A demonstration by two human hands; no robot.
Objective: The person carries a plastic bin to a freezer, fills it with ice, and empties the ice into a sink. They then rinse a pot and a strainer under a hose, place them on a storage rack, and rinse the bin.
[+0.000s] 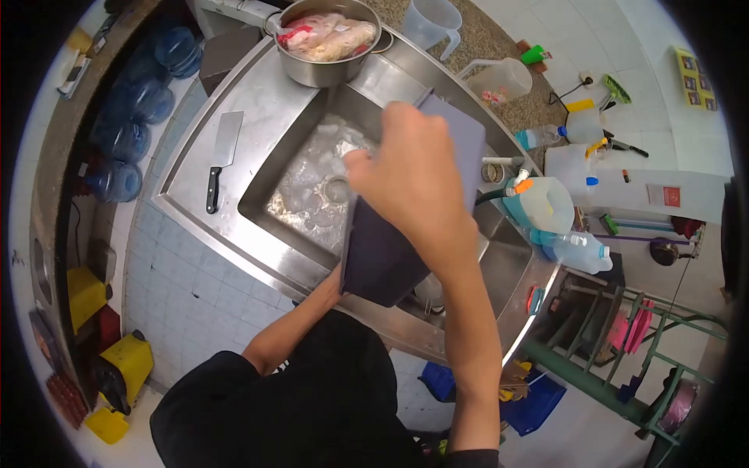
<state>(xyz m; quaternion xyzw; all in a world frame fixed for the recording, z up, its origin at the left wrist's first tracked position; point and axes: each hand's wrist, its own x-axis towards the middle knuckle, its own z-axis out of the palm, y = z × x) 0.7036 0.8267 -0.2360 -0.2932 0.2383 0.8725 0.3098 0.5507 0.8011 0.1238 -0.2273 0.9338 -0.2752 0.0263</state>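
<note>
A dark grey-purple plastic bin is tilted above the divided metal sink. At its lower left edge my left hand supports it, the fingers mostly hidden behind the plastic. My right hand is in front of the bin's upper part, fingers curled and thumb toward the left; whether it grips anything is hidden. Ice and water lie in the left basin, just left of the bin.
On the left drainboard lies a cleaver. A metal pot of bagged food stands at the sink's back edge, near plastic jugs. Bottles line the right side. Blue water containers stand at left.
</note>
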